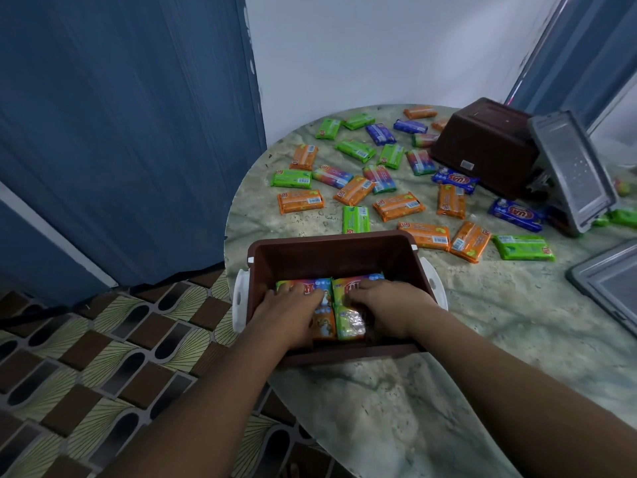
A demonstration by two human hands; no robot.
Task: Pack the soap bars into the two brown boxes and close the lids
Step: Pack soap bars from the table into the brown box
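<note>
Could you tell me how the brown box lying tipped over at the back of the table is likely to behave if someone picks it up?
The tipped brown box looks like rigid moulded plastic, so it should probably keep its shape. Its grey lid hangs open, apparently attached, and may swing when lifted. It seems empty, so likely light, though its inside is hidden.

The single head-worn wide-angle view looks forward and steeply down from above the near edge of a round marble-patterned table point(396, 401). It sits close over an open brown plastic box point(331, 253), with the table's far side further off; straight lines bow at the edges.
</note>
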